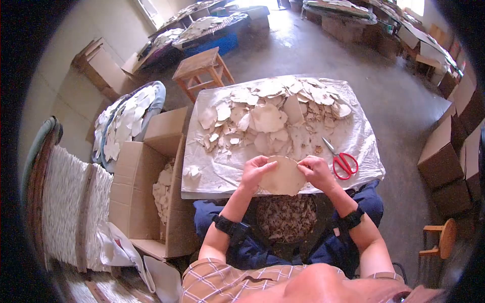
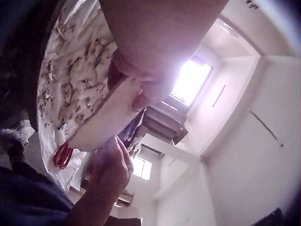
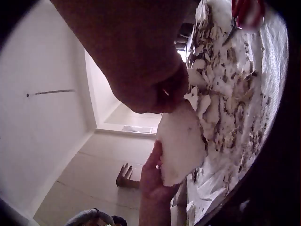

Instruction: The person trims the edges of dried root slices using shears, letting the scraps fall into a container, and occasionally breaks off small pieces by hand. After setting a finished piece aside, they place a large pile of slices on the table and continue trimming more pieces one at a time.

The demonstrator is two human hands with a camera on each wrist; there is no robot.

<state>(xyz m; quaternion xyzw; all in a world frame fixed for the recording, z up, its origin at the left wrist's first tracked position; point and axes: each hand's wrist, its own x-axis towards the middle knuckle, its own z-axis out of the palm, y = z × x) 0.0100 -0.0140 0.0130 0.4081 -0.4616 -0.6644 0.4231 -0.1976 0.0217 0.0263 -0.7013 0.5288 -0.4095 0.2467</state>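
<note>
Over the near edge of the table I hold a thin, round, cream-coloured sheet point(image 1: 282, 178) with a slightly ragged rim. My left hand point(image 1: 255, 171) pinches its left side, thumb lying on the upper face. On the opposite side my right hand point(image 1: 318, 172) pinches the upper right rim between thumb and fingers. Both wrist views show the sheet point(image 3: 181, 143) tilted between the two hands. Red-handled scissors point(image 1: 344, 165) lie on the table right of my right hand, untouched. Behind the hands spreads a heap of similar pale sheets point(image 1: 268, 118) and broken bits.
White plastic covers the table point(image 1: 366, 151). A cardboard box point(image 1: 132, 194) holding pale pieces stands at the left. Between the knees sits a container of brownish scraps point(image 1: 287, 218). A wooden stool point(image 1: 198, 65) is beyond the table; cardboard boxes point(image 1: 442, 146) line the right.
</note>
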